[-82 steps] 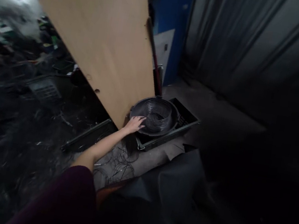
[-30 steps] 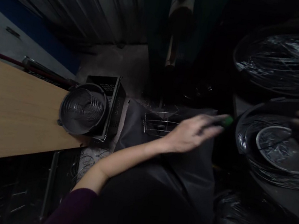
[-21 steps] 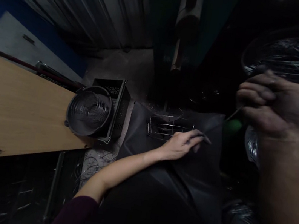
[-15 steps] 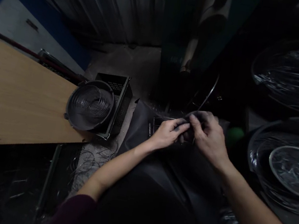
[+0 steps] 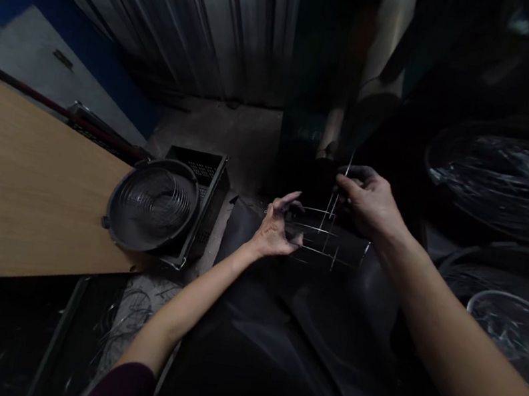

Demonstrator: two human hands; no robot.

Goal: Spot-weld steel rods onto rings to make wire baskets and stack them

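Note:
Between my hands lies a piece of thin bright metal wires (image 5: 320, 230), several of them crossing like a small grid above my dark apron (image 5: 282, 336). My left hand (image 5: 278, 229) is at its left end, fingers and thumb spread apart around the wire ends; whether it touches them I cannot tell. My right hand (image 5: 368, 198) is higher and to the right, thumb and forefinger pinched on an upright thin metal wire (image 5: 349, 166). The lower part of that wire runs down by the grid, and whether they are joined is unclear. Dark smudges cover my fingertips.
To the left, a round dark basin (image 5: 114, 200) with coiled wire rests by a black plastic crate (image 5: 220, 177) and a wooden board (image 5: 34, 180). Large tubs of metal pieces (image 5: 508, 164) stand at right. A machine with a pale cylinder (image 5: 390, 36) is ahead. Loose wire (image 5: 131, 311) litters the floor.
My hands, close together before, have come apart. The left has opened and shifted left; the right has risen with a wire in its pinch. More of the wire grid shows between them.

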